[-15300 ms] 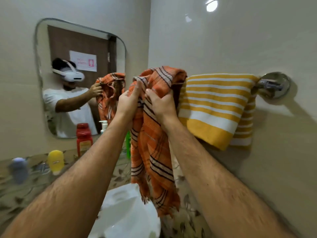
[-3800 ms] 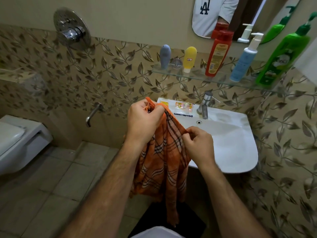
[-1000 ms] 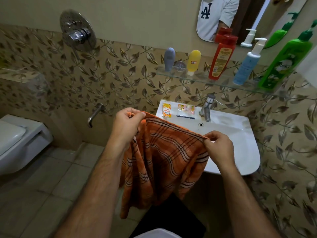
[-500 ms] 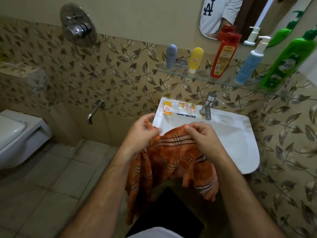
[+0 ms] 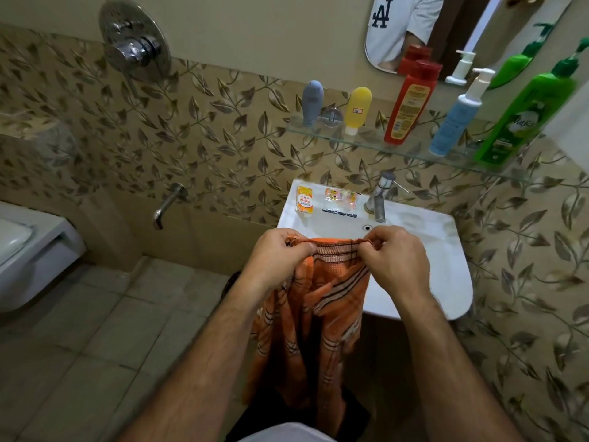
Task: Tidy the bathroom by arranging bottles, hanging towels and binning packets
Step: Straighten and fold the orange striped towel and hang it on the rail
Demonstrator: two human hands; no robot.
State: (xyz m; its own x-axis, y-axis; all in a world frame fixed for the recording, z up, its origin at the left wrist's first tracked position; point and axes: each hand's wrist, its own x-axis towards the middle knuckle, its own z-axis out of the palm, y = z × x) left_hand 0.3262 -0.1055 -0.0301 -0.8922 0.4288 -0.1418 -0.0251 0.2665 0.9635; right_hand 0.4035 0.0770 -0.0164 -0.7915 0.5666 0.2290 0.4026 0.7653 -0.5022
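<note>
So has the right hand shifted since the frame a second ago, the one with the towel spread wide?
Yes. The right hand has moved inward toward the left hand, off the basin's front right rim to below the tap, narrowing the orange towel's top edge.

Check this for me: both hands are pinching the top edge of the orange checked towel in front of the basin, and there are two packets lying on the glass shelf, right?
Not quite. The left hand and right hand do pinch the top edge of the orange checked towel, but the two packets, the orange packet and the clear packet, lie on the back ledge of the basin, not on the glass shelf. The head view shows it.
</note>
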